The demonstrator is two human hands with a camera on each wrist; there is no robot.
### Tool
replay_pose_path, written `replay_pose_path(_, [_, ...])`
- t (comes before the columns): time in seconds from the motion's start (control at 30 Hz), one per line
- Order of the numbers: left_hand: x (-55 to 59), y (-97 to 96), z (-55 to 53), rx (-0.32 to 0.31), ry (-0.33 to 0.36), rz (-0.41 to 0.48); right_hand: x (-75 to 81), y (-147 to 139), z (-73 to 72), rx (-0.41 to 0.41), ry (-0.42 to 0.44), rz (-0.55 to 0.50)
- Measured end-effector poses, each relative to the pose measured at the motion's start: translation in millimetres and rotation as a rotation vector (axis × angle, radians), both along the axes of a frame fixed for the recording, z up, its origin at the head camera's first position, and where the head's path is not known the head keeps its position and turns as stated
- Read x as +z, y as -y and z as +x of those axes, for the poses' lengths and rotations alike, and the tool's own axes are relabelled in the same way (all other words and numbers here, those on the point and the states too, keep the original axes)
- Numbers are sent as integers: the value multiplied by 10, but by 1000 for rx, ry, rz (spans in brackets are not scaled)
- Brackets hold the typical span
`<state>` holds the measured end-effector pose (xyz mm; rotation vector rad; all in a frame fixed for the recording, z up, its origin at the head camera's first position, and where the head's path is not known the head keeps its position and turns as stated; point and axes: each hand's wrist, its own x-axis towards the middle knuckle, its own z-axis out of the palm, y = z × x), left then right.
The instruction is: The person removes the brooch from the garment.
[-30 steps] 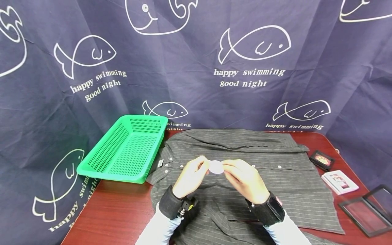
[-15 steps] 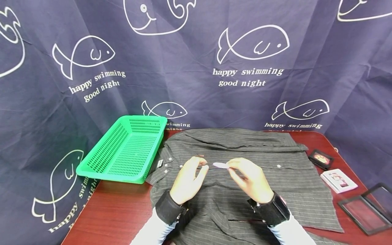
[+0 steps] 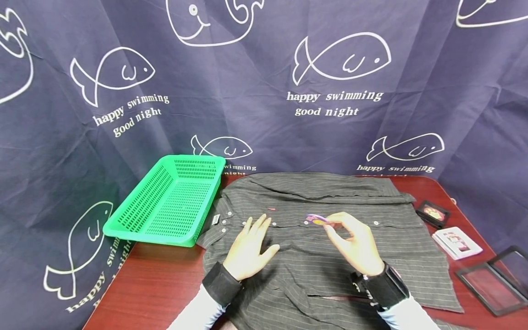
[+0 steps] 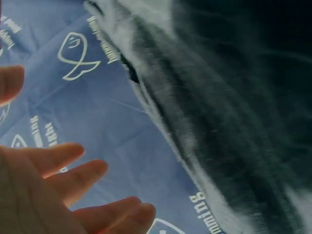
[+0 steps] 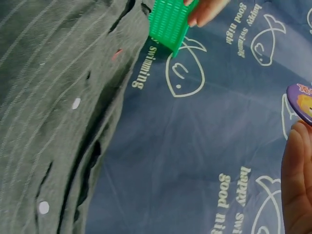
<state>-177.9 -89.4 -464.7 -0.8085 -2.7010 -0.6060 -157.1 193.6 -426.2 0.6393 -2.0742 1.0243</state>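
Observation:
My right hand [image 3: 354, 240] pinches a round button badge [image 3: 316, 219] at its edge, a little above the shirt's button line. In the right wrist view the badge [image 5: 301, 101] shows a purple rim and a yellow-orange picture. The dark grey pinstriped shirt [image 3: 392, 256] lies spread across the table, its collar toward the left and white buttons along the placket. Over the shirt's left part, my left hand [image 3: 249, 254] has its fingers straight and holds nothing. Just beyond its fingertips, a small red piece [image 3: 271, 209] lies on the cloth.
At the left stands a green plastic basket [image 3: 150, 239]. Along the right side of the table [image 3: 144, 279] lie a dark case with a picture [image 3: 433, 214], a stack of cards [image 3: 457, 243] and a black frame [image 3: 491, 288]. A blue fish-print curtain hangs behind.
My left hand has let go of the badge, drawn back to the left and straightened its fingers. My right hand has carried the badge right and tilted it, so its printed face shows.

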Motion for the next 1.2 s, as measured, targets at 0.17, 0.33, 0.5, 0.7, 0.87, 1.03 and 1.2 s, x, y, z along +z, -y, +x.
replay_pose_path(0.17, [-64,55,48,15,92,-51,-63,-155,43,-52,83,-36])
replay_pose_path(0.33, [-120,82,75,25,183,-112,-122,-301,106,-125,170,-111])
replay_pose_path(0.5, [-137,85,76,19,244,-198,-178,-474,182,-248,317,-175])
replay_pose_path(0.7, [-102,69,96,6,326,-272,-282,-751,241,-266,383,-224])
replay_pose_path(0.87, [-106,48,114,13,361,-334,-363,-1029,310,-307,423,-230])
replay_pose_path(1.03, [-135,39,103,13,403,-377,-389,-1303,429,-361,496,-249])
replay_pose_path(1.2, [-146,31,89,14,414,-397,-418,-1599,567,-435,561,-244])
